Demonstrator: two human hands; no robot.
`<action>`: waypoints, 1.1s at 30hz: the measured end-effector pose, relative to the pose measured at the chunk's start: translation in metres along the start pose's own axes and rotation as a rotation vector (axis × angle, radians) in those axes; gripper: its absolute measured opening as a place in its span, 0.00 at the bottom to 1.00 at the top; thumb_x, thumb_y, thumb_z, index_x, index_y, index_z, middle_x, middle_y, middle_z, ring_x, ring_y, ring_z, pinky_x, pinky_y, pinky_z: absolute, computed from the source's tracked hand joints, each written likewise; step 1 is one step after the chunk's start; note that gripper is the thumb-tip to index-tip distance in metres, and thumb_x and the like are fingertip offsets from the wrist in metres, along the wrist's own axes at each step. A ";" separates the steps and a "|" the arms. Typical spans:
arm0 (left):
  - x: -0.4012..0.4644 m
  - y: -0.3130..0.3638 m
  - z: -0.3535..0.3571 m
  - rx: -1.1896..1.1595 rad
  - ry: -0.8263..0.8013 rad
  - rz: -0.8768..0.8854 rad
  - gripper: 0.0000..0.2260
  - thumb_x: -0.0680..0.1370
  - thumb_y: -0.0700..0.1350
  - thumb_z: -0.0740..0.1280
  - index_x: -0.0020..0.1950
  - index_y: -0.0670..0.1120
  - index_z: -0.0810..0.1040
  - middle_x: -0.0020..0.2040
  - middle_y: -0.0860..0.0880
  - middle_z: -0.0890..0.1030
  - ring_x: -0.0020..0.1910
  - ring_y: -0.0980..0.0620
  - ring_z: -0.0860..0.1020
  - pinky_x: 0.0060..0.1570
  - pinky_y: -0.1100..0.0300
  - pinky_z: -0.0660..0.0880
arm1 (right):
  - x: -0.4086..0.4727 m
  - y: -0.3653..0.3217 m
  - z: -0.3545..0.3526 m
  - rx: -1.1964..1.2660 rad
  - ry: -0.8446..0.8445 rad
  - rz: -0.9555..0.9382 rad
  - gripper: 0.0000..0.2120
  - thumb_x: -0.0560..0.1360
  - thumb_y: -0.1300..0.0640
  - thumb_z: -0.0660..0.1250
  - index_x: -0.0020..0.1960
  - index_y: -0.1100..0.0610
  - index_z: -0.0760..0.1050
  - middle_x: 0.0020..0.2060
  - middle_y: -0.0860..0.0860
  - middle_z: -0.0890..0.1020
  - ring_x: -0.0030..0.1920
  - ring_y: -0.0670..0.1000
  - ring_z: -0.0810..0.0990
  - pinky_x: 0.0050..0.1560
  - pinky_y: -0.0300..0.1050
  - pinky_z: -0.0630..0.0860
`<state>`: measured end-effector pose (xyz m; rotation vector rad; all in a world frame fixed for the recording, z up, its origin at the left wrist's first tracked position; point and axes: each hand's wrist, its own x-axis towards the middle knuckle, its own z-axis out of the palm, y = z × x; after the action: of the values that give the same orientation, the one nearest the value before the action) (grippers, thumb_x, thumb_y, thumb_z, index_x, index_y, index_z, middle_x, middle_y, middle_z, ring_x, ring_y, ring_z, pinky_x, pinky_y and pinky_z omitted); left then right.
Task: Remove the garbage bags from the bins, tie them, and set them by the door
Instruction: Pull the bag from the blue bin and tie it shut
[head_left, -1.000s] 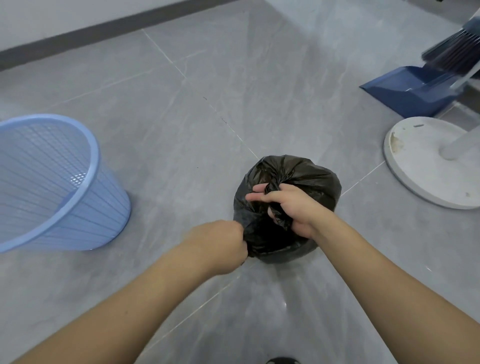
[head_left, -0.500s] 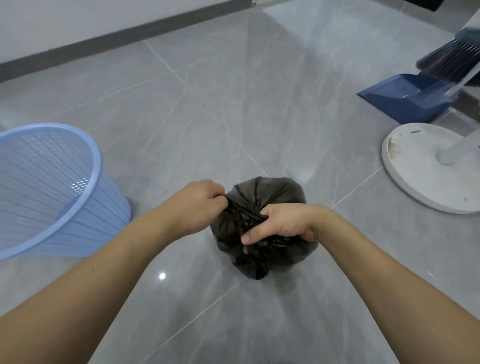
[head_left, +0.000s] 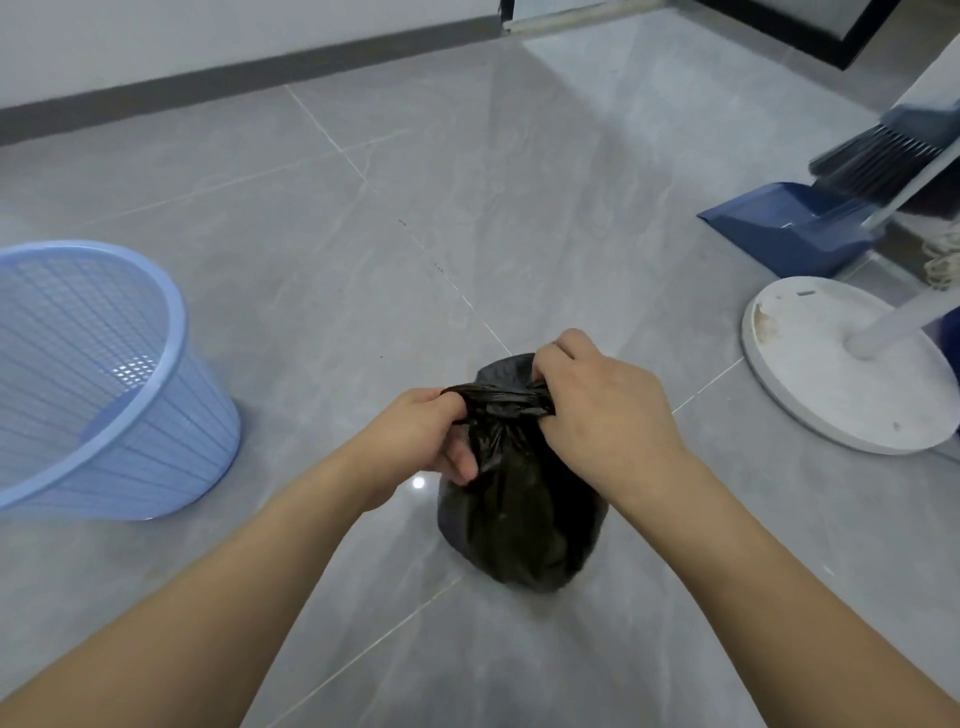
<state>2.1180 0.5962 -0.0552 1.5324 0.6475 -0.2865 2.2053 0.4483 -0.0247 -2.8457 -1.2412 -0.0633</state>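
The grey tiled floor (head_left: 467, 156) is filling most of the view, and a person is crouching or bending over it with both forearms reaching forward. To the left, a pale blue mesh bin (head_left: 104, 374) is standing unlined, well apart from the work. On the far right, a white round stand base (head_left: 831, 374) and a blue dustpan (head_left: 779, 228) with a brush (head_left: 883, 161) are sitting clear of the hands.

In the middle, the black garbage bag (head_left: 519, 519) is resting on the floor, full and rounded, with its mouth gathered upward. The left hand (head_left: 426, 436) and right hand (head_left: 602, 410) are pulling opposite ends of the twisted neck (head_left: 498, 402) between them; the fingers of each hand are curled tight, pinching the plastic.

This looks like the tying step, with the knot being drawn snug. Next, the knot probably needs a firm final tug, then one hand gripping the neck to lift the bag and carry it to the door.
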 end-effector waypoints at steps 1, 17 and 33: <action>0.000 -0.002 -0.001 0.016 -0.003 -0.004 0.12 0.80 0.42 0.57 0.46 0.38 0.78 0.28 0.40 0.78 0.29 0.44 0.78 0.39 0.55 0.79 | -0.001 0.005 0.005 0.019 0.083 -0.049 0.11 0.69 0.61 0.65 0.51 0.54 0.74 0.48 0.49 0.74 0.39 0.56 0.77 0.30 0.43 0.64; 0.019 0.003 0.016 -0.003 0.137 0.008 0.08 0.74 0.52 0.62 0.47 0.49 0.72 0.41 0.49 0.77 0.41 0.51 0.75 0.44 0.56 0.71 | -0.012 0.034 0.036 0.397 0.165 -0.209 0.10 0.74 0.54 0.65 0.54 0.50 0.80 0.45 0.44 0.78 0.41 0.47 0.79 0.36 0.41 0.74; 0.025 -0.017 0.027 1.115 0.593 0.735 0.12 0.71 0.41 0.59 0.42 0.52 0.80 0.47 0.52 0.75 0.51 0.46 0.71 0.56 0.51 0.55 | -0.005 0.049 0.025 1.399 -0.802 0.421 0.19 0.61 0.48 0.71 0.46 0.60 0.80 0.46 0.63 0.73 0.47 0.62 0.67 0.36 0.47 0.60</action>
<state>2.1342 0.5743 -0.0859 2.8563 0.2970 0.4877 2.2384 0.4120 -0.0511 -1.7034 -0.2891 1.4002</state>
